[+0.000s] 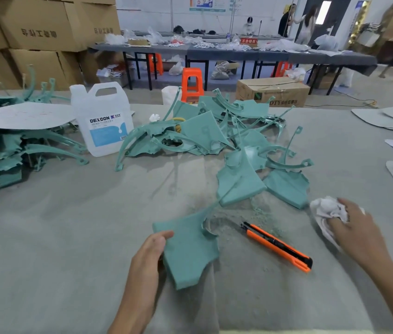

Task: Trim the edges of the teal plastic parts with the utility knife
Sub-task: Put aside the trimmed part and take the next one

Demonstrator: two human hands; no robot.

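While the left hand (152, 251) grips a teal plastic part (188, 251) by its left edge, thumb on top and fingers tucked underneath, the right hand (356, 227) lies well apart from it. Its fingers are curled into a crumpled white cloth (328, 210) on the desk (58, 225). Between the two hands the utility knife (278, 245) lies flat on the desk, touched by neither. Its orange and black body runs at a slant, one end pointing away and the other nearer the person. The held part is a flat, roughly fan-shaped panel with a thin curved strip rising from its far edge. Just beyond the knife the desk is dusted with pale shavings (258, 213). Farther out from both hands sprawls a loose pile of teal parts (205, 133), panels and curved ribs tangled together, its nearest pieces close to the cloth. Out past the left hand stands a white plastic jug (101, 119) with a blue label. Further left lies a second stack of teal parts (10, 155) under a pale sheet (27, 114).
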